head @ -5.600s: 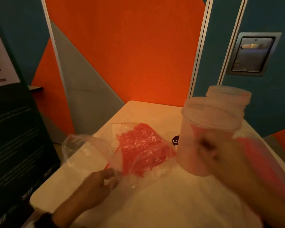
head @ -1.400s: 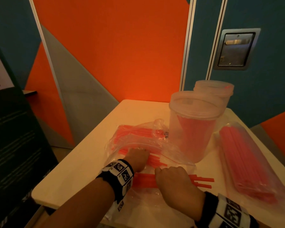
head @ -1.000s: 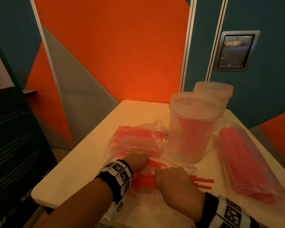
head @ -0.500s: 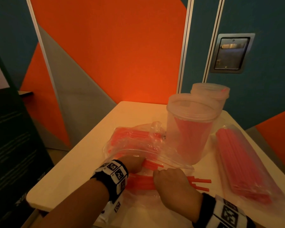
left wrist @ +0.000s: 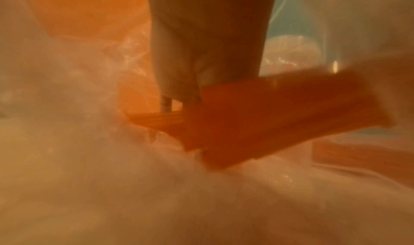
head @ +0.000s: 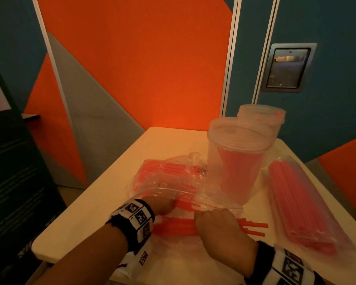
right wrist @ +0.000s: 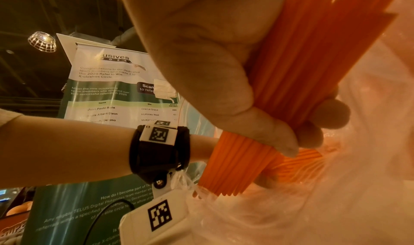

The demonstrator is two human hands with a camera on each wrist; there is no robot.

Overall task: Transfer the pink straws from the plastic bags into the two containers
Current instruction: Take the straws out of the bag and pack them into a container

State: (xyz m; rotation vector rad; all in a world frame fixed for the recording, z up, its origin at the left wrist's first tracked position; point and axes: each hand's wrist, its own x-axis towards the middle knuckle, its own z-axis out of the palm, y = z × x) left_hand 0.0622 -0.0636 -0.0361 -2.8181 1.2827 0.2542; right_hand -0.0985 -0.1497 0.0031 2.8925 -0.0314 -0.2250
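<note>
Left forearm (head: 86, 249): bare, reaching forward and to the right from the lower left of the head view.
Left wrist: wrapped in a black strap with white square marker tiles (head: 135, 220).
Left hand (head: 162, 204): pushed inside clear plastic; its fingers are blurred in the wrist view, so grip cannot be told.
Right forearm (head: 234, 254): bare, coming in from the lower right.
Right wrist: black-and-white marker band (head: 286, 268).
Right hand (head: 216, 225): knuckles up, thumb and fingers (right wrist: 331, 114) curled round a bundle of thin pink plastic straws (right wrist: 298, 82).

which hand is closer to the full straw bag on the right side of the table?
Right. The right hand grips a straw bundle with only bare table between it and the full bag; the left hand reaches into the open bag, farther away.
</note>
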